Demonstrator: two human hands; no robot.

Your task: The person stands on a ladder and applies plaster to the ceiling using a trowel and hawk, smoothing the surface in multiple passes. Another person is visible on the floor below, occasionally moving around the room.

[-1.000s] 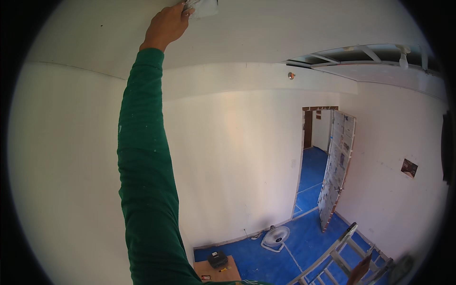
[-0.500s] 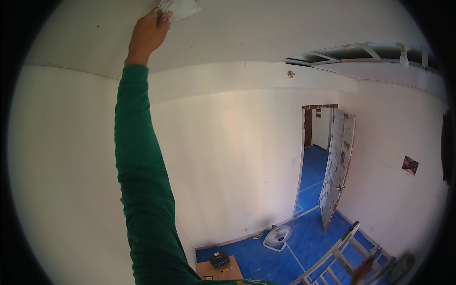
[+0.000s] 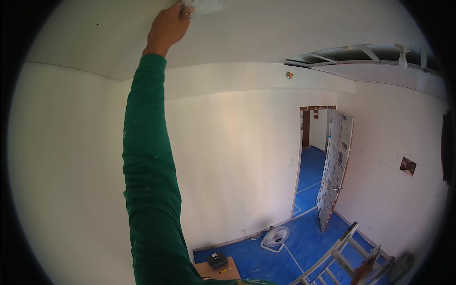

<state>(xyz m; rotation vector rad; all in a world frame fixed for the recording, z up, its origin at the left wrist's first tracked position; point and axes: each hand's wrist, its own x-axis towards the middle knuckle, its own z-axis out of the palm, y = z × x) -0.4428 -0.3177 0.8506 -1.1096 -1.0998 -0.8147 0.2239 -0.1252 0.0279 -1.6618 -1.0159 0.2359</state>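
Observation:
My left hand (image 3: 170, 24) is raised high at the top of the view, the green-sleeved arm stretched up towards the ceiling (image 3: 266, 33). Its fingers are closed on a putty knife, whose broad, whitish-smeared blade (image 3: 206, 6) lies against or close to the ceiling; the upper edge of the picture cuts part of it off. Low at the right, in front of the ladder (image 3: 339, 259), my right hand (image 3: 363, 271) is dim and only partly seen. A thin greyish flat piece sticks up from it, too unclear to name.
A fan (image 3: 276, 236) stands on the blue floor covering (image 3: 299, 247) by the wall. A dark case (image 3: 217, 260) rests on a brown board (image 3: 232, 270). The paper-covered door (image 3: 336, 166) stands ajar. At the upper right, a ceiling opening (image 3: 351, 53) shows framing beside a bulb (image 3: 403, 58).
My left hand and the putty knife have moved to the right and slightly up along the ceiling. My right hand stays near the ladder.

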